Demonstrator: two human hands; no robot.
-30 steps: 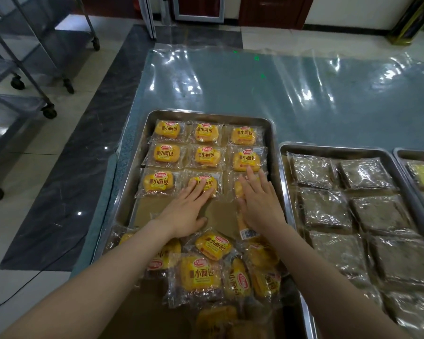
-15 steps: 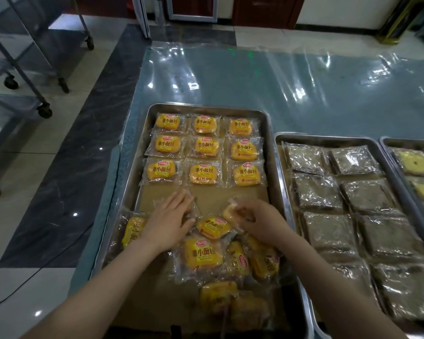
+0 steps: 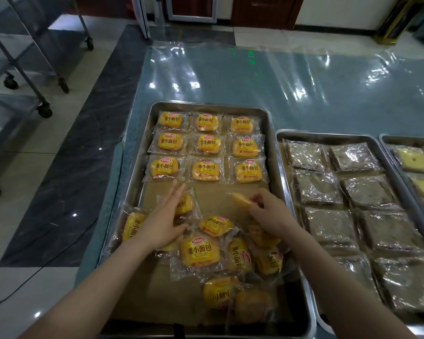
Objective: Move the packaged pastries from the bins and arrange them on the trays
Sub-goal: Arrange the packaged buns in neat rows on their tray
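Landmark: steel tray (image 3: 211,106), lined with brown paper (image 3: 213,190), on the film-covered tabletop (image 3: 279,81).

- Far end of tray: sorted rows (image 3: 207,144), nine yellow bun packets in a three-by-three grid, labels up, edges touching or nearly so.
- Near end of tray: loose heap (image 3: 200,252) of the same packets, overlapping and turned at mixed angles, some label-down.
- Between grid and heap is a bare strip of paper. Both hands are over it.
- Left hand (image 3: 162,223): grip not closed, fingers straight and together, pointing toward the grid. They lie across the covered packet (image 3: 185,204) at the tray's left-centre. Whether the palm presses it I cannot tell.
- Right hand (image 3: 271,214): grip closed in a fingertip pinch on the pinched packet (image 3: 241,199), which is raised above the paper at the tray's right-centre, just short of the grid's nearest row. The packet is blurred.
- Right of tray, rims side by side: second tray (image 3: 328,136), holding clear-wrapped dark squares in two columns.
- Beyond that, at the frame edge: third tray (image 3: 406,138) with yellow slices, mostly cut off.
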